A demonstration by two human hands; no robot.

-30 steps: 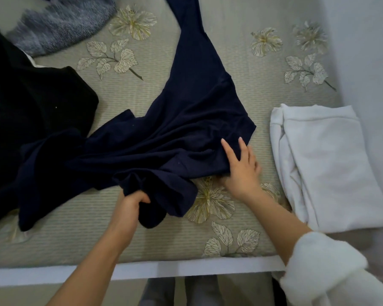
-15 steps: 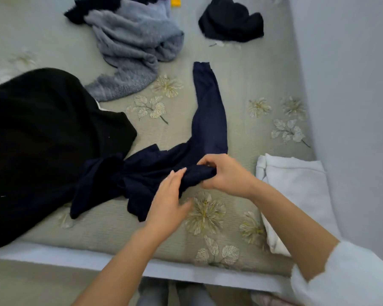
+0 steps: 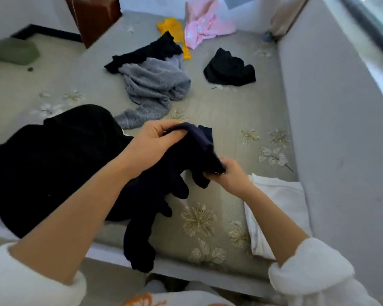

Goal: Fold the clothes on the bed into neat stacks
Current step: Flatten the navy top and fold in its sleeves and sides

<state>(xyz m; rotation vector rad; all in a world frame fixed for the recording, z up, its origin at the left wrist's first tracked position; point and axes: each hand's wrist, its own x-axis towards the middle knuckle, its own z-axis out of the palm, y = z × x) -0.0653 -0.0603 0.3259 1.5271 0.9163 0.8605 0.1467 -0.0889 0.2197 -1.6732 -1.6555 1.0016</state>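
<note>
Navy garment (image 3: 164, 184): looks soft, thin and light, with no stiffness. Likely to sag and twist wherever it's unsupported; not fragile, not slippery. Best taken at two edge points well apart (hem corners or shoulder seams) so its own weight pulls it flat. It's too bunched to tell which end is which.

Look: dark navy, matte, crumpled into ropey folds, with one long tail dangling past the bed's near edge.

Position: lifted off the bed (image 3: 230, 111), over the near edge, not yet spread.

Left hand (image 3: 155, 140): fingers curled, clamped on the top bunch. Right hand (image 3: 228, 175): lower, fingers and thumb pinching an edge of the same cloth.

Around it:
- Big black garment (image 3: 53, 162) just left, unfolded.
- White folded garment (image 3: 279, 195) to the right by the wall, the only stack so far.
- Further back: grey fleece (image 3: 155, 85), small black item (image 3: 229, 68), yellow piece (image 3: 173, 29), pink piece (image 3: 206, 25), all loose.

Task looks early.
</note>
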